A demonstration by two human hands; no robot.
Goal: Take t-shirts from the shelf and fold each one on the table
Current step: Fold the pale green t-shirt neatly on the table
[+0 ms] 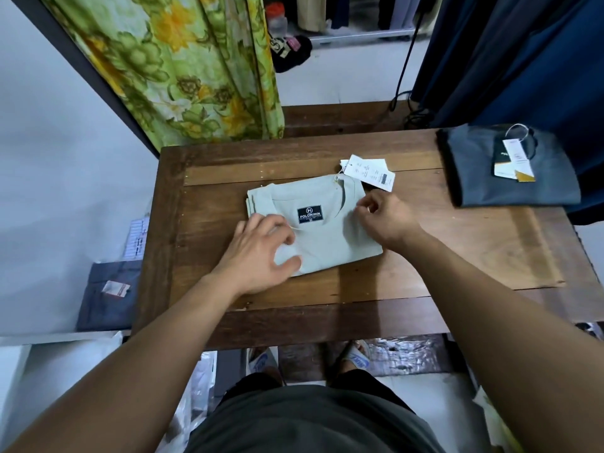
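Note:
A pale grey-green t-shirt lies folded into a rectangle in the middle of the wooden table, collar label facing up. White paper tags hang off its collar onto the wood behind it. My left hand rests spread on the shirt's front left corner, fingers slightly bent. My right hand sits on the shirt's right edge with its fingers curled and pinching the fabric near the collar.
A folded dark grey t-shirt with tags lies at the table's far right corner. A floral curtain hangs behind the table at left, dark blue fabric at right. A grey folded garment lies on the floor to the left.

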